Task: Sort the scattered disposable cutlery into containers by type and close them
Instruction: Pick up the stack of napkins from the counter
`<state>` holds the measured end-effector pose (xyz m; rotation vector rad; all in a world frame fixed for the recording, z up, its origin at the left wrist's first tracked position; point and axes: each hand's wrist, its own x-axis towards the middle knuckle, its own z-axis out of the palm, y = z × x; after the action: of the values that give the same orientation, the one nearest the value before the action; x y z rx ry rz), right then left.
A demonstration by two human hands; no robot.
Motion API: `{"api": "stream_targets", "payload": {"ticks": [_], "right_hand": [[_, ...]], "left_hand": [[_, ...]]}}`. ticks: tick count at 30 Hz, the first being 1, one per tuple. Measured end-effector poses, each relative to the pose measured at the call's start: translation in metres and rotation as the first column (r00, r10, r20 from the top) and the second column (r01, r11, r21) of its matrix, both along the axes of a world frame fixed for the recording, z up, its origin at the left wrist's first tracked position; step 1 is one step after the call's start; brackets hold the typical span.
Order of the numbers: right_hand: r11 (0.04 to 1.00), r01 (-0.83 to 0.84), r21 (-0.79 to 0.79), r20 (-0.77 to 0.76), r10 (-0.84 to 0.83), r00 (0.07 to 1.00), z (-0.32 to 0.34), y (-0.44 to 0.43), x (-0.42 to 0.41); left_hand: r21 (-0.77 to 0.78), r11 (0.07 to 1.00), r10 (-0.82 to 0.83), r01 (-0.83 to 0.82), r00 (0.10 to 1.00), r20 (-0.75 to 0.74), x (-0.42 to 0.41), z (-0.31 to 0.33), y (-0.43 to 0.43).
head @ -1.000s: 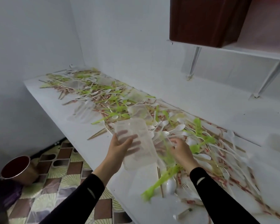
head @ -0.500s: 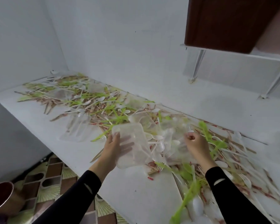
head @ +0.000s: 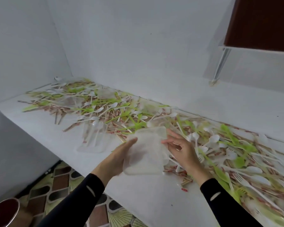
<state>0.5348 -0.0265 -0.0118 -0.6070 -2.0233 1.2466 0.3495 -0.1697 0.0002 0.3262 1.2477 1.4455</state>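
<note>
**Presently: one clear container in hand above the counter, cutlery unsorted**

The left hand [head: 116, 158] grips a clear container [head: 146, 151] from its left side. The thumb lies over the near left rim, and the fingers show through the translucent plastic, curled beneath it. The container is raised off the white counter [head: 146, 195] and tilted, at the near edge of the cutlery spread. Blur hides whether it has anything inside.

The right hand [head: 182, 150] is at the container's right edge. Its fingers [head: 170, 134] are loosely spread and partly bent, with the tips meeting the rim. Whether they actually pinch the rim cannot be told.

A second clear container [head: 93, 140] rests on the counter to the left, well apart from both hands. It has pale cutlery in it, of a type that cannot be told.

Loose cutlery covers the back and right of the counter in one mixed layer: white spoons [head: 214, 138], green forks [head: 138, 125] and wooden sticks [head: 59, 115], overlapping with no separation by type. Further clear containers lie among the far heap, their outlines indistinct.

Both forearms wear black sleeves [head: 82, 197]. A dark brown cabinet [head: 261, 22] hangs on the wall at upper right. Below the counter's edge is a patterned tile floor [head: 61, 182], with a round copper-coloured vessel [head: 3, 212] standing at lower left.
</note>
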Motion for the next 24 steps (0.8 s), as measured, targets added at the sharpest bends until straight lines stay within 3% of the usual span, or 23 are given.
{"api": "stream_targets", "payload": {"ticks": [2,8,13,16,21,24], "right_hand": [[0.999,-0.047,-0.017,0.019,0.048,0.999,-0.002,-0.008,-0.016],[0.992,-0.116,-0.039,0.105,0.12,0.987,-0.01,-0.013,-0.054],[1.0,0.024,0.006,0.107,-0.025,0.994,-0.015,0.004,-0.079],[0.989,0.128,0.074,0.185,-0.14,0.973,-0.024,0.033,-0.086],[0.933,0.312,0.181,0.433,-0.36,0.827,-0.04,0.096,-0.093],[0.927,0.353,0.126,0.62,-0.351,0.702,-0.049,0.126,-0.093]], "left_hand": [[0.009,1.0,0.015,-0.015,0.997,-0.07,-0.007,-0.002,-0.009],[0.113,0.99,0.088,-0.083,0.995,-0.04,-0.028,-0.009,-0.024],[0.123,0.982,0.154,-0.141,0.983,-0.097,-0.055,-0.019,-0.026],[0.108,0.986,0.143,-0.129,0.98,-0.135,-0.067,-0.024,-0.021],[0.099,0.992,0.1,-0.084,0.981,-0.168,-0.096,-0.027,0.004],[0.083,0.995,0.074,-0.06,0.981,-0.18,-0.11,-0.024,0.024]]}}
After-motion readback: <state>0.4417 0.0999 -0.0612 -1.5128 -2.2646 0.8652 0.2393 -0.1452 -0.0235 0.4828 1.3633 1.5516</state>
